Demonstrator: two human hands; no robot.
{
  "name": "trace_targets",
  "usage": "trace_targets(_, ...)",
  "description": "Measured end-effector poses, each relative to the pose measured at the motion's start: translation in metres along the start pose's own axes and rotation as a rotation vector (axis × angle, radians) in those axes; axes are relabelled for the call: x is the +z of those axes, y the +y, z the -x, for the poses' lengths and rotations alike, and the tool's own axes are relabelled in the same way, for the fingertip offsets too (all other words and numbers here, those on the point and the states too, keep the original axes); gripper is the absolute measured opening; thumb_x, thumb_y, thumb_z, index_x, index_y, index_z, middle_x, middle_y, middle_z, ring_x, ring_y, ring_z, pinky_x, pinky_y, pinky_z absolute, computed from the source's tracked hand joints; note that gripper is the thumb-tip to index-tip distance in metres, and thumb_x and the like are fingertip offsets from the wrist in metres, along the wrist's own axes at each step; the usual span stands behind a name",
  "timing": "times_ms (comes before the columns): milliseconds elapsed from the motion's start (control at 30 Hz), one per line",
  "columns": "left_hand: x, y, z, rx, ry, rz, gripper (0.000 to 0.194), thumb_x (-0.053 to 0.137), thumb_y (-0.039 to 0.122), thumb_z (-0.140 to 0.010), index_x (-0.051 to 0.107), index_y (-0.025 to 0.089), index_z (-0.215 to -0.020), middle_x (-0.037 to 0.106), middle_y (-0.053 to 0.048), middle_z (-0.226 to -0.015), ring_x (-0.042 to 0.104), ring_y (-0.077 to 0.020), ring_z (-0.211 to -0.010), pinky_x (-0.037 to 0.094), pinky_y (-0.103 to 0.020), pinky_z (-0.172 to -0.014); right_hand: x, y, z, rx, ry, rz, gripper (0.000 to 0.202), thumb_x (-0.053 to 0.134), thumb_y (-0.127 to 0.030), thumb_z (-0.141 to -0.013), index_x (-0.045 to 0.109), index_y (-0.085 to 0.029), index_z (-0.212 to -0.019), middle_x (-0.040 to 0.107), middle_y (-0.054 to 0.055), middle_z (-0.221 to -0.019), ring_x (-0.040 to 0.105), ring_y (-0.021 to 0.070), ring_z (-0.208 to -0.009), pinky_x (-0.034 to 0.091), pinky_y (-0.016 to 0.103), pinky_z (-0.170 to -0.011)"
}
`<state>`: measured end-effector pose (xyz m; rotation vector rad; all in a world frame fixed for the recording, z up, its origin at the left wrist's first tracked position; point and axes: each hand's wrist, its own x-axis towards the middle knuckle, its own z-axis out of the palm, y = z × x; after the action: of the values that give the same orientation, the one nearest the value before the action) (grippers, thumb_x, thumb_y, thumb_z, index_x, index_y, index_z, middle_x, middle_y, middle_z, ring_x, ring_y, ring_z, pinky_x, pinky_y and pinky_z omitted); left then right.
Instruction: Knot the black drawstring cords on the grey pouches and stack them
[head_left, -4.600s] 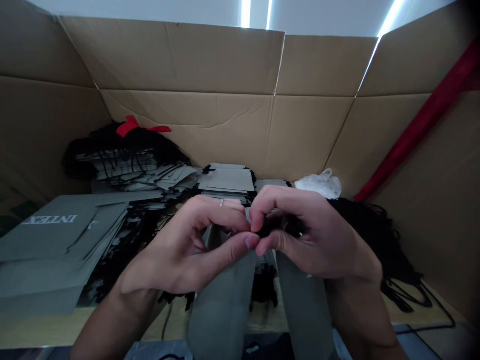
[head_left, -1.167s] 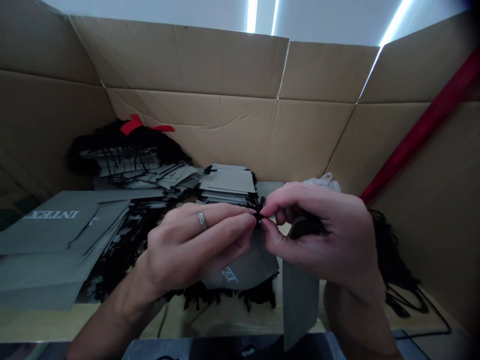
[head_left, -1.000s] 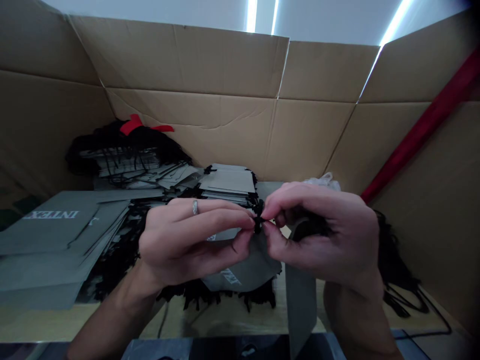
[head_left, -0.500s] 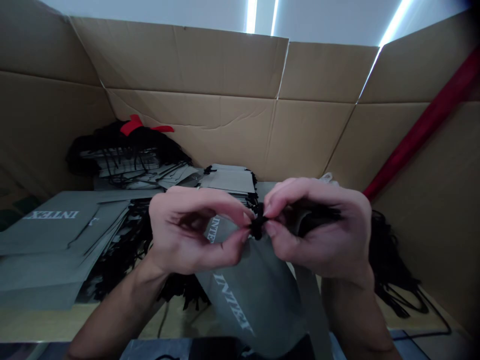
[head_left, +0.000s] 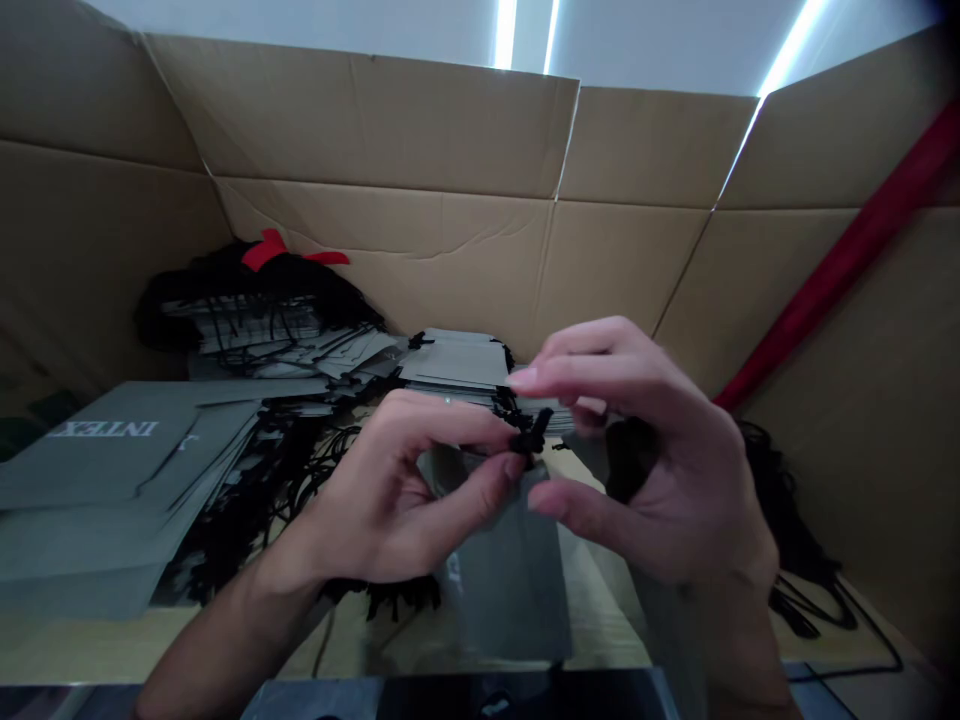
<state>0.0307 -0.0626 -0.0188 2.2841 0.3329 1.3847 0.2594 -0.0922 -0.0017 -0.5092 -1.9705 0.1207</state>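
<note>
A grey drawstring pouch [head_left: 517,580] hangs below my hands above the table. At its top is a black cord knot [head_left: 531,440], with a short end sticking up. My left hand [head_left: 420,480] is closed, pinching the knot between thumb and forefinger. Just to the right, my right hand [head_left: 645,450] has thumb and forefinger spread apart, clear of the knot. Dark grey cloth [head_left: 589,455] shows behind its palm and also hangs down by the wrist; whether the lower fingers grip it is hidden.
Grey printed pouches [head_left: 112,450] with black cords lie stacked at left. Behind them is a heap of black cords and pouches [head_left: 262,290] with red strips. Another pouch stack [head_left: 457,360] stands at the back. Black cords [head_left: 795,530] lie at right. Cardboard walls [head_left: 390,130] enclose the table.
My right thumb and forefinger have let go of the knot and spread apart. My left hand keeps its pinch. The hanging pouch has swung and turned, so its lettering is mostly out of sight.
</note>
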Motion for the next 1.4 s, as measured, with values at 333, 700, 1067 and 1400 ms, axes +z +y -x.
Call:
trace_targets(333,-0.003,0.003,-0.004,-0.140,-0.186,-0.014,0.018,0.072,0.024,-0.102,0.074,0.016,-0.086,0.070,0.000,-0.074,0.063,-0.0132,-0.068,0.048,-0.024,-0.061,0.005,0.010,-0.004,-0.023,-0.026,-0.075,0.012,0.093,-0.010,-0.094,0.084,-0.017,-0.098,0.080,0.001,-0.092,0.074,0.0112,-0.084,0.059,0.025,-0.077)
trace_targets(700,-0.003,0.006,-0.006,-0.034,-0.286,-0.019,0.031,0.072,0.023,-0.108,0.067,0.017,-0.078,0.048,0.006,-0.065,0.040,-0.0080,-0.056,0.031,-0.025,-0.050,0.001,0.009,-0.003,0.092,-0.138,-0.208,0.013,0.091,-0.014,-0.095,0.080,-0.021,-0.098,0.080,-0.001,-0.090,0.073,0.0132,-0.081,0.060,0.027,-0.076)
trace_targets(1067,-0.008,0.011,0.005,-0.081,-0.227,0.028,0.031,0.068,0.018,-0.104,0.061,0.021,-0.074,0.049,0.004,-0.062,0.044,-0.0119,-0.057,0.039,-0.026,-0.053,0.020,0.012,-0.002,0.057,-0.037,-0.464,0.025,0.102,-0.029,-0.087,0.082,-0.018,-0.097,0.077,-0.001,-0.089,0.070,0.0112,-0.077,0.057,0.022,-0.067)
trace_targets(1400,-0.007,0.008,-0.005,-0.053,-0.295,0.102,0.033,0.066,0.026,-0.111,0.063,0.018,-0.078,0.041,0.006,-0.062,0.036,-0.0086,-0.055,0.029,-0.025,-0.050,0.017,0.020,-0.004,0.032,-0.095,-0.527,0.025,0.104,-0.014,-0.082,0.084,-0.017,-0.096,0.085,0.000,-0.085,0.075,0.0110,-0.073,0.061,0.022,-0.070)
